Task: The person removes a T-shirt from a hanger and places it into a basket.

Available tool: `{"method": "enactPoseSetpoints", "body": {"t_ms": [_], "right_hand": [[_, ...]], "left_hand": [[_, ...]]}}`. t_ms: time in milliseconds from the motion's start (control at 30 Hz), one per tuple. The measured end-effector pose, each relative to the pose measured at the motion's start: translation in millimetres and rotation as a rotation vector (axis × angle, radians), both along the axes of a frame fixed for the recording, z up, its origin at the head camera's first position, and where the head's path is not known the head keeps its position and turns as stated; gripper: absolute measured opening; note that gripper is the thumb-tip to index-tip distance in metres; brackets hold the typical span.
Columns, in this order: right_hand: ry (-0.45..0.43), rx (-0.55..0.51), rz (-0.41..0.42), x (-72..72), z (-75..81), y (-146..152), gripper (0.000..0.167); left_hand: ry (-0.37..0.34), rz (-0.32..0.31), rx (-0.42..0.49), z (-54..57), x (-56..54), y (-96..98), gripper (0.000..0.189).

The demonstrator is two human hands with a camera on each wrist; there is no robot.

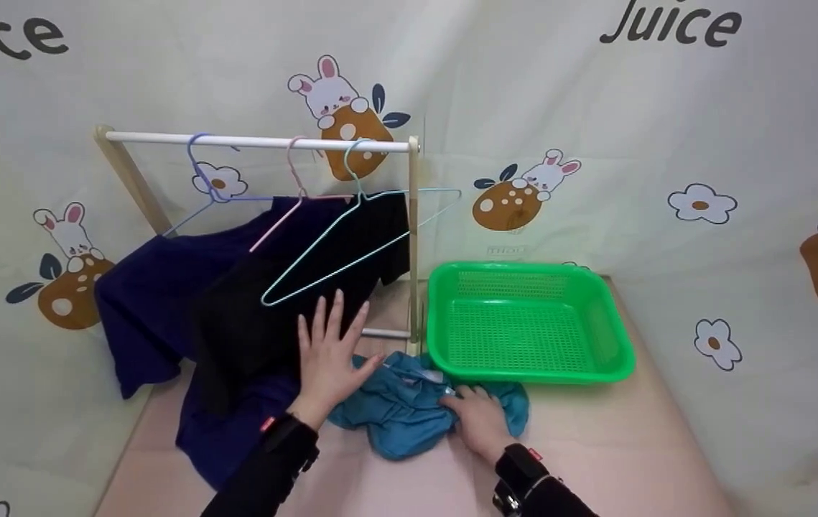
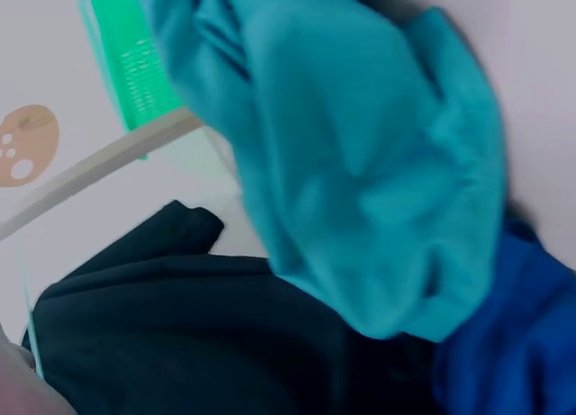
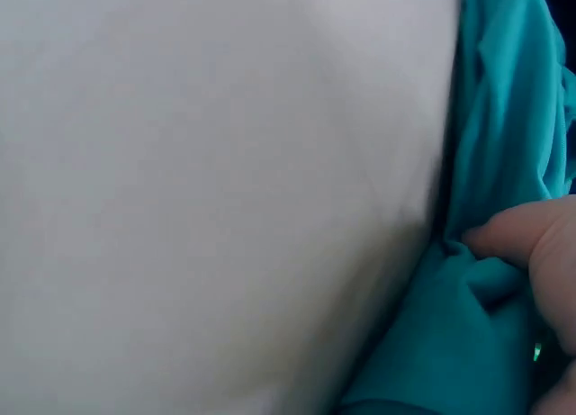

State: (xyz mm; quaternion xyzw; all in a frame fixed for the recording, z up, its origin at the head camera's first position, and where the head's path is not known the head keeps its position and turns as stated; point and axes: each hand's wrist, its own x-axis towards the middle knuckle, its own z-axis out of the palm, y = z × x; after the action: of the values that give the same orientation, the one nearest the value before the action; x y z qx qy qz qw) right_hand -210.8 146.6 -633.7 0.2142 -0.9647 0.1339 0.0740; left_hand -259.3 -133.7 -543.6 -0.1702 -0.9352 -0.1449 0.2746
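A crumpled teal garment [image 1: 409, 424] lies on the table in front of the rack. My right hand [image 1: 479, 420] grips its right part; in the right wrist view the thumb [image 3: 517, 235] presses into a fold of the teal cloth. My left hand [image 1: 330, 362] has its fingers spread, over the black garment's edge and just left of the teal one; whether it touches cloth I cannot tell. The black garment [image 1: 251, 309] hangs with a light-blue hanger [image 1: 315, 251] in front of it. Behind are navy cloth [image 1: 157, 280], a pink hanger [image 1: 276, 228] and a periwinkle hanger [image 1: 197, 212].
A rack with a white rail [image 1: 251, 142] and wooden posts [image 1: 414, 251] stands at the back left. To its right sits a green plastic basket [image 1: 617, 345] with nothing in it. A printed curtain [image 1: 638, 129] hangs behind the pink-topped table [image 1: 638, 459].
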Motion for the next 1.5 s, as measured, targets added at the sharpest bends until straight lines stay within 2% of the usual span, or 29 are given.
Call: {"method": "enactPoseSetpoints", "body": {"t_ms": [167,333,467,633,733,833,967,1100,1233,1367,1500], "right_hand": [[-0.094,-0.229,0.008,-1.1,10.9,6,0.042],[-0.171,-0.484,0.038,-1.0,21.3,8,0.037],[-0.283,-0.718,0.003,1.5,28.7,1,0.036],[-0.443,-1.02,-0.095,4.2,40.2,-10,0.035],[-0.496,-1.141,-0.115,4.9,50.9,-14,0.034],[-0.516,-1.216,-0.1,4.7,67.0,-16,0.033],[-0.477,-1.316,-0.069,2.9,96.1,-11,0.036],[-0.356,-1.431,-0.066,-1.3,127.8,5,0.036],[-0.214,-1.505,-0.116,-7.7,154.5,29,0.031],[-0.099,-1.541,-0.161,-13.8,172.1,57,0.03],[-0.043,-1.524,-0.196,-23.2,181.1,88,0.03]], "left_hand": [[-0.078,0.021,0.002,-6.0,5.1,-9.9,0.086],[-0.166,0.037,0.003,-5.6,9.0,-19.3,0.087],[-0.235,0.039,0.034,-4.8,11.8,-25.4,0.086],[-0.267,0.042,0.064,-3.0,16.0,-30.3,0.086],[-0.266,0.046,0.072,-0.2,18.7,-32.1,0.086],[-0.262,0.053,0.083,3.5,22.2,-34.3,0.086],[-0.258,0.056,0.11,10.5,27.7,-37.0,0.086],[-0.243,0.049,0.143,19.0,33.4,-38.8,0.087],[-0.217,0.051,0.164,25.7,39.8,-41.5,0.087],[-0.185,0.044,0.181,31.0,46.1,-45.3,0.086],[-0.137,0.04,0.192,35.3,50.6,-50.1,0.085]]}}
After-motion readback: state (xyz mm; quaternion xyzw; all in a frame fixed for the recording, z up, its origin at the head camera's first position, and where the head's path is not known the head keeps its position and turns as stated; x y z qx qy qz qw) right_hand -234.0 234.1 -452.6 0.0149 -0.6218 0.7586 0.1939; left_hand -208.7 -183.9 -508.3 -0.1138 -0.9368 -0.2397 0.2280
